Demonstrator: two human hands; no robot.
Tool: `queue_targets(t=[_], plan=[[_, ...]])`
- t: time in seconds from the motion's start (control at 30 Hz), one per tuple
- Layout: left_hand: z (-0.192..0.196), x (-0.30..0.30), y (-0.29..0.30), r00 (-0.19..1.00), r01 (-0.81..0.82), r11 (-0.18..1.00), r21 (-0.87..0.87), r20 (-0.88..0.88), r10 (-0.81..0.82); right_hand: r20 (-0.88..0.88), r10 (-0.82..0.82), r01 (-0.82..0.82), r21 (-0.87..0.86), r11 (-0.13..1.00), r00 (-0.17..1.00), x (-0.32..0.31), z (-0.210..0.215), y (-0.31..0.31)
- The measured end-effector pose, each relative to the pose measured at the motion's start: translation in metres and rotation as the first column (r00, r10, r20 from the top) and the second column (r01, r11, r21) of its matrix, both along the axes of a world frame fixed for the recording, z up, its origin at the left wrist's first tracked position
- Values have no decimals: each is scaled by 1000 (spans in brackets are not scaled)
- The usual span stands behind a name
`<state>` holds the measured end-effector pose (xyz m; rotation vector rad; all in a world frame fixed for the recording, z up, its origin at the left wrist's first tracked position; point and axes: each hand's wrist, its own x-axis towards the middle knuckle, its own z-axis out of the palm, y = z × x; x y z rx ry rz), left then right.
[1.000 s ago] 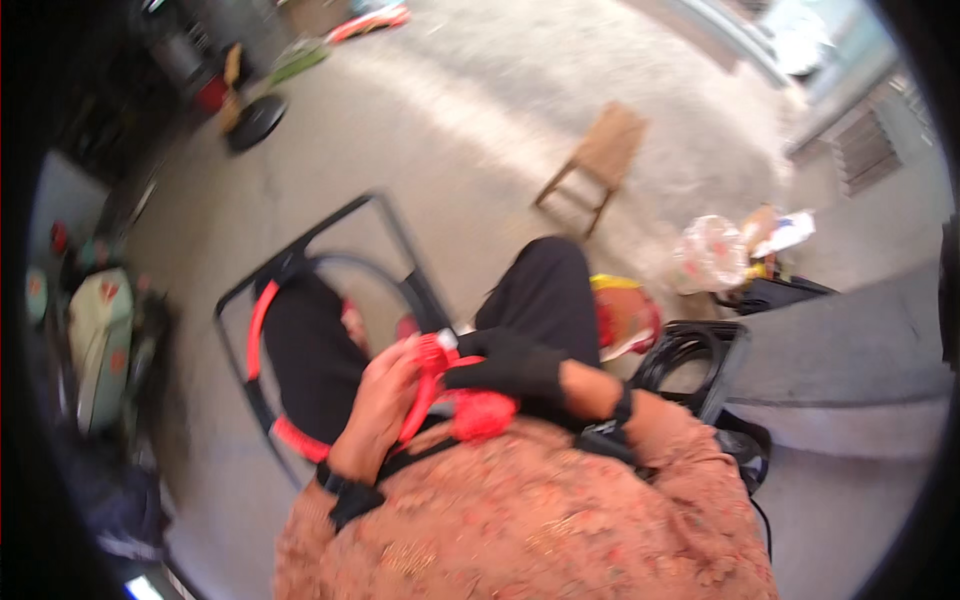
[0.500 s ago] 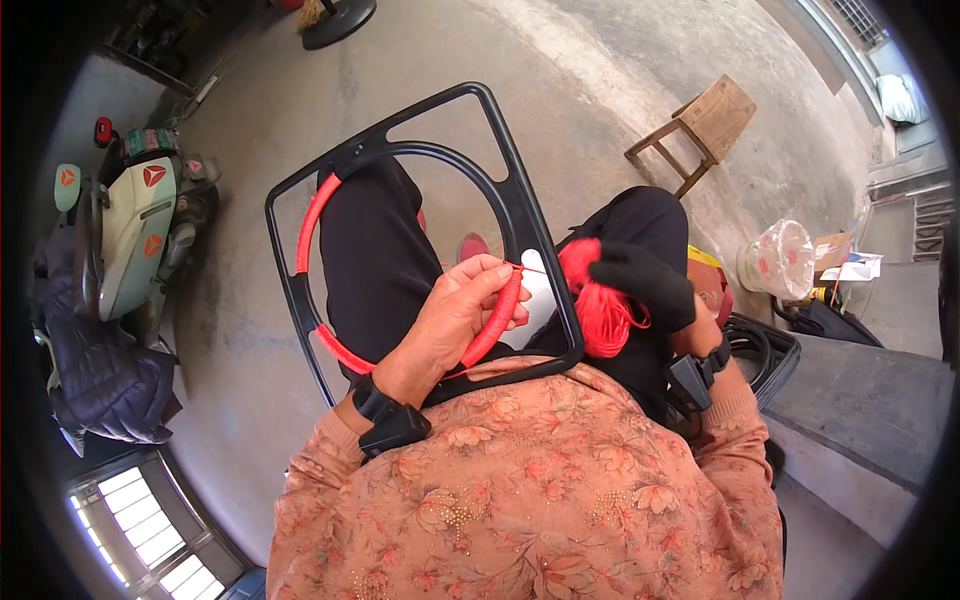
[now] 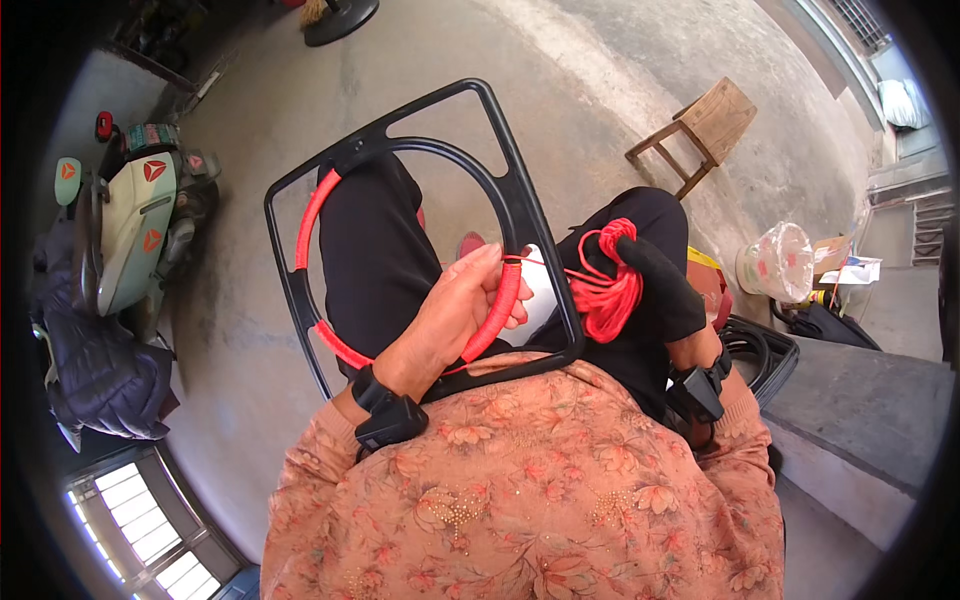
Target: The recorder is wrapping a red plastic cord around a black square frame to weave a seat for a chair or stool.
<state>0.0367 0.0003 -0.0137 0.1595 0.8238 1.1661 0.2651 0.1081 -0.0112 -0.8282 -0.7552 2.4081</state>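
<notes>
A black plastic frame with a round ring inside it lies across my lap. Red cord wrapping covers separate stretches of the ring on its left, lower left and right. My bare left hand is closed around the wrapped right part, thumb and fingertip pinching by the cord's upper end. From there a red strand runs over the frame's right bar to a looped bundle of red cord. My right hand, in a black glove, grips that bundle just right of the frame; its fingertips are partly hidden by the loops.
A wooden stool stands ahead on the right, and a clear plastic-lined bucket is beyond my right knee. On the left is a parked scooter with a dark quilted cover. A grey ledge is at right.
My right hand has turned and the cord bundle has swung up, its loops now spread above the hand. My left hand stays on the ring, its thumb slightly higher.
</notes>
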Motion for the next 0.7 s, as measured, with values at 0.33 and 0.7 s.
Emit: queue_targets(t=[0.33, 0.7], plan=[[5, 1, -2, 990, -16, 1000, 23, -137, 19, 155, -340, 163, 650, 743, 928, 55, -75, 67], [9, -4, -2, 982, -9, 1000, 19, -187, 12, 431, -542, -9, 788, 615, 722, 61, -42, 91]])
